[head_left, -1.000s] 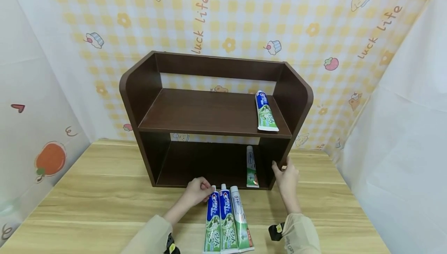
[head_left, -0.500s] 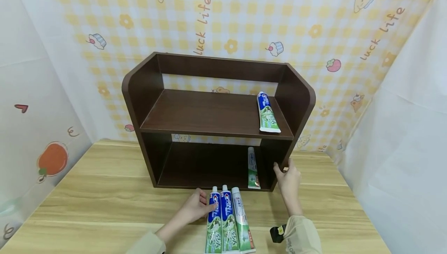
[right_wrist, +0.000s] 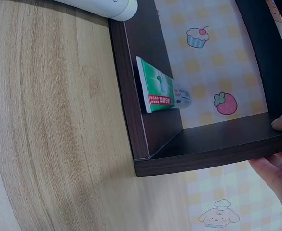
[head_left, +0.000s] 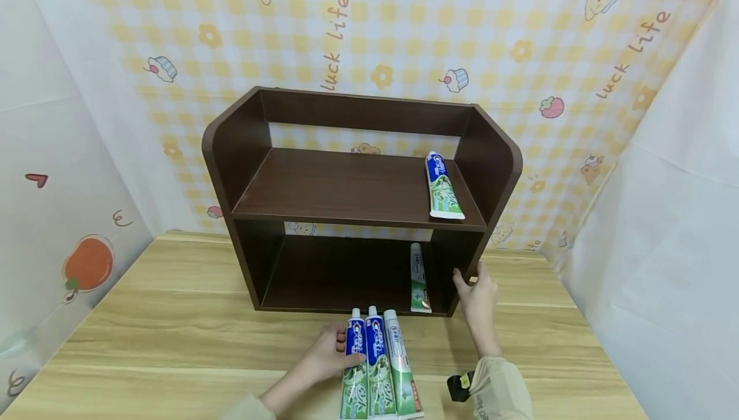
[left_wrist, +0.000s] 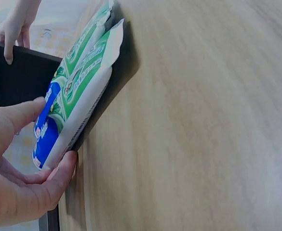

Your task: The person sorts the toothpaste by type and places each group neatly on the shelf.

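Note:
My left hand [head_left: 326,357] pinches the leftmost toothpaste tube [head_left: 355,391], blue and green, lying in front of the shelf. In the left wrist view the thumb lies over the tube's blue part, with the fingers [left_wrist: 59,180] at its side edge. Right beside it are a matching middle tube [head_left: 380,378] and a white-and-green toothpaste tube [head_left: 405,378], caps toward the shelf. My right hand [head_left: 479,301] grips the right side panel of the dark brown shelf [head_left: 346,186], thumb inside and fingers outside, as the right wrist view [right_wrist: 275,180] also shows.
On the upper board, at the right, lies a blue-and-green toothpaste tube [head_left: 443,189]. Below it a white-and-green tube [head_left: 419,288] lies on the lower board near the right panel. The shelf stands on a wooden table [head_left: 173,343] before a checked cloth [head_left: 392,35].
My left hand has slid from the cap end of the leftmost tube down along its body, its thumb now over the tube. The right hand stays on the shelf panel.

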A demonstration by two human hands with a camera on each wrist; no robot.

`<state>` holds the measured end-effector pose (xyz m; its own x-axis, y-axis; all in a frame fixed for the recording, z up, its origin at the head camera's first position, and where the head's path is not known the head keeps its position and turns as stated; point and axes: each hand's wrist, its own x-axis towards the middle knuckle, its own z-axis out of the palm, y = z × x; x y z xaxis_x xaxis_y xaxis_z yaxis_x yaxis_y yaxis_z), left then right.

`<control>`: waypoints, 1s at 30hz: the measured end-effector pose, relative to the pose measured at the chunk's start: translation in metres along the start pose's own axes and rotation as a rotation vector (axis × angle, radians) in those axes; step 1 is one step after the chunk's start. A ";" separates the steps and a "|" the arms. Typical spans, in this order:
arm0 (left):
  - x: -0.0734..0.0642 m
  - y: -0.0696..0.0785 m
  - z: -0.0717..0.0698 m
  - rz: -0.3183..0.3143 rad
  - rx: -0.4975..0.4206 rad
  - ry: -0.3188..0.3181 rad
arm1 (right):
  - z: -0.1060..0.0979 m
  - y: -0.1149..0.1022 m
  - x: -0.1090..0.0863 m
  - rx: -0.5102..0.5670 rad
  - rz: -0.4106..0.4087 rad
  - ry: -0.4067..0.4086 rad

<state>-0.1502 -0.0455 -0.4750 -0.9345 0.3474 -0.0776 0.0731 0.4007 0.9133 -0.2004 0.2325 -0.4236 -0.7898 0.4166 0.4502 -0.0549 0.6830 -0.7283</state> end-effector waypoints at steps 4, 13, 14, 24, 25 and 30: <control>-0.002 0.002 0.003 -0.014 0.052 0.006 | 0.001 0.002 -0.002 0.002 -0.003 0.012; -0.004 0.004 0.006 -0.050 0.112 0.004 | 0.001 0.003 -0.003 -0.009 -0.031 0.042; -0.004 0.004 0.007 -0.057 0.108 -0.003 | 0.001 0.003 -0.003 -0.015 -0.031 0.041; 0.000 0.001 0.007 -0.131 0.099 -0.079 | 0.000 0.003 0.000 -0.020 -0.030 0.046; 0.001 0.001 0.006 -0.138 0.089 -0.091 | 0.000 0.003 0.000 -0.019 -0.030 0.044; 0.001 0.001 0.005 -0.159 0.060 -0.122 | 0.001 0.003 0.000 -0.026 -0.043 0.052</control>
<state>-0.1495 -0.0408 -0.4760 -0.8869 0.3748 -0.2699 -0.0473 0.5074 0.8604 -0.2014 0.2341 -0.4257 -0.7542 0.4165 0.5076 -0.0715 0.7164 -0.6940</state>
